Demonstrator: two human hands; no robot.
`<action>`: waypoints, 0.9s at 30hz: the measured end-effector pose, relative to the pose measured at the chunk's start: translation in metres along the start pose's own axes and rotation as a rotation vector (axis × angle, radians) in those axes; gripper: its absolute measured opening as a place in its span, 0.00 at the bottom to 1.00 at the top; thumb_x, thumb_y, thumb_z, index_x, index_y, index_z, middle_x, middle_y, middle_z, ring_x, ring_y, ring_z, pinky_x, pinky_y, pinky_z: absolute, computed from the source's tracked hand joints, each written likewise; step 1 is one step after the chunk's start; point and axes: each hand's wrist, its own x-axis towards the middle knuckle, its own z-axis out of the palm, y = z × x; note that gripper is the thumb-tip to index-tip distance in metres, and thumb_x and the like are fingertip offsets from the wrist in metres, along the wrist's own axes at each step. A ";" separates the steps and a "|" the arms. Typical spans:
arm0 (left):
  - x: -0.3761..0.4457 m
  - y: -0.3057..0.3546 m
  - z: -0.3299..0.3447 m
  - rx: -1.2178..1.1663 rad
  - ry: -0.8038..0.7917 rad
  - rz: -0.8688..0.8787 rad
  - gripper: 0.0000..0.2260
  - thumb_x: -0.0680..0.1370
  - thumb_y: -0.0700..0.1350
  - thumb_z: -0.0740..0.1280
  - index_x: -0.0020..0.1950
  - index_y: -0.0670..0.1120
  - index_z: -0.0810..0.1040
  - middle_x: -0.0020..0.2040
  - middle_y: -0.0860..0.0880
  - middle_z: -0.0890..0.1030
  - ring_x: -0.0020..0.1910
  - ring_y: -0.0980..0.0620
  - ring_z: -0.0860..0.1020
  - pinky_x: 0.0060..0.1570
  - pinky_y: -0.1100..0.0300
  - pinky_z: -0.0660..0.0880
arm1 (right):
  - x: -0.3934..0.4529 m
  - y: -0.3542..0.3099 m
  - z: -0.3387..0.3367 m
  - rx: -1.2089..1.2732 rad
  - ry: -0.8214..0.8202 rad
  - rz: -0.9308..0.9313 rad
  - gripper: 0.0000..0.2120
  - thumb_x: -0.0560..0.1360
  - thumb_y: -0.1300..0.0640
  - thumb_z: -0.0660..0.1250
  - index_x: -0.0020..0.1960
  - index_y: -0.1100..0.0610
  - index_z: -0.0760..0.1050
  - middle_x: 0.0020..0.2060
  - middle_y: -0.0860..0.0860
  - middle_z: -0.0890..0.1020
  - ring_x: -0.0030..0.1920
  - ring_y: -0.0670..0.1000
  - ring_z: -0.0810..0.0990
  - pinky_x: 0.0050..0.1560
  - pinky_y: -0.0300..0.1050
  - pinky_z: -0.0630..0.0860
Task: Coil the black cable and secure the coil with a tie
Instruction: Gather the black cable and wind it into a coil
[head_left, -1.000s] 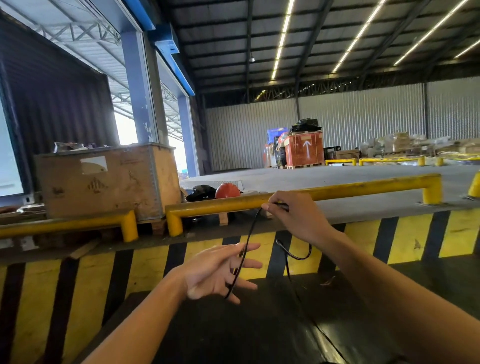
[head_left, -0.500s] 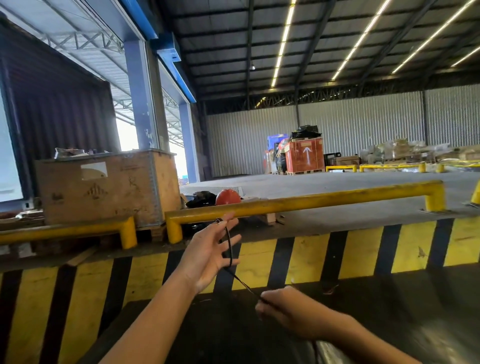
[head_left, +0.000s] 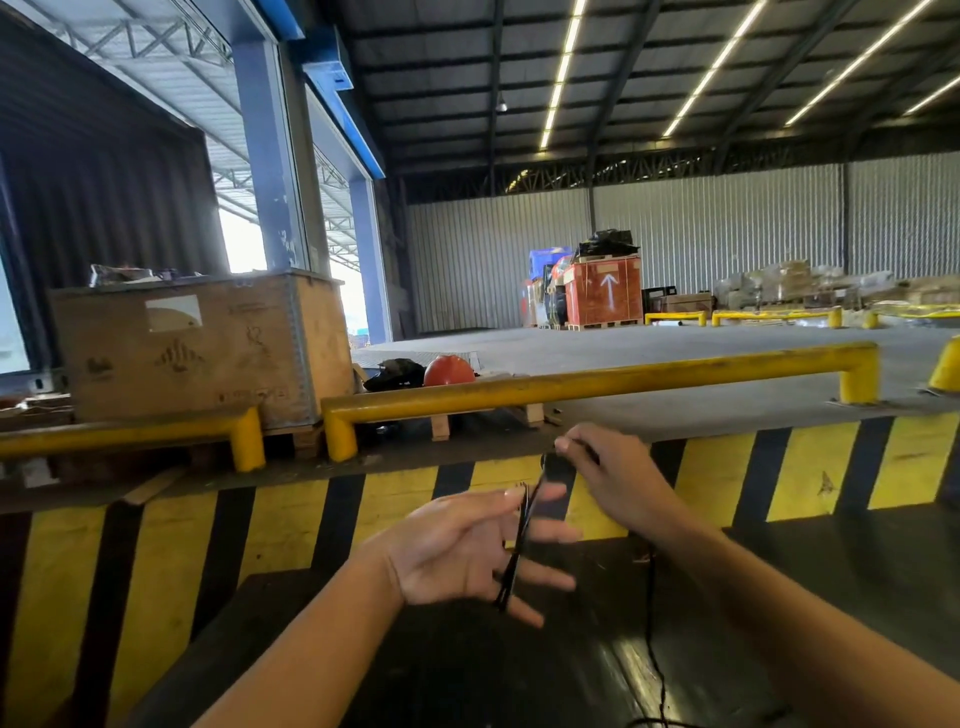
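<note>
Slack of black cable (head_left: 655, 649) trails down below my right forearm to the dark floor (head_left: 779, 597), loose and uncoiled there.

Left hand (head_left: 457, 551): palm open, fingers (head_left: 545, 577) spread wide, not clamping. The loops made so far hang across them as a narrow bundle running from near the thumb down past the little finger.

Right hand (head_left: 608, 478): fingertips pressed together in a pinch on the cable just above the left hand. Half a second ago this hand was low, near the floor, drawing slack; it has since come up and over, so a fresh turn is being laid onto the left hand. The left hand has also dropped and turned flatter to receive it.

Judgement: coiling is mid-way, only a few turns on; much cable remains on the floor. No tie visible.

Beyond: striped yellow-and-black curb (head_left: 717, 473), yellow guard rail (head_left: 597, 382), wooden crate (head_left: 197, 348), orange helmet (head_left: 449, 370).
</note>
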 end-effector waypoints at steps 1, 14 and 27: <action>0.002 0.004 0.004 -0.088 -0.026 0.093 0.18 0.77 0.51 0.62 0.66 0.52 0.76 0.66 0.44 0.78 0.62 0.38 0.77 0.60 0.32 0.68 | -0.008 0.004 0.014 -0.001 -0.076 0.014 0.07 0.78 0.52 0.59 0.48 0.51 0.75 0.41 0.46 0.81 0.43 0.43 0.79 0.45 0.44 0.78; -0.008 0.005 -0.033 0.369 0.851 0.324 0.12 0.81 0.51 0.57 0.60 0.60 0.76 0.69 0.52 0.72 0.72 0.45 0.65 0.67 0.38 0.62 | -0.029 -0.043 -0.001 -0.149 -0.527 -0.162 0.12 0.79 0.48 0.56 0.49 0.52 0.76 0.43 0.48 0.80 0.44 0.44 0.78 0.50 0.39 0.74; -0.020 -0.006 -0.006 0.113 0.185 -0.071 0.16 0.77 0.51 0.63 0.64 0.53 0.78 0.66 0.47 0.78 0.65 0.38 0.75 0.62 0.33 0.68 | 0.017 -0.017 -0.014 -0.050 0.099 0.017 0.08 0.78 0.52 0.59 0.46 0.52 0.76 0.33 0.45 0.77 0.35 0.44 0.75 0.36 0.39 0.69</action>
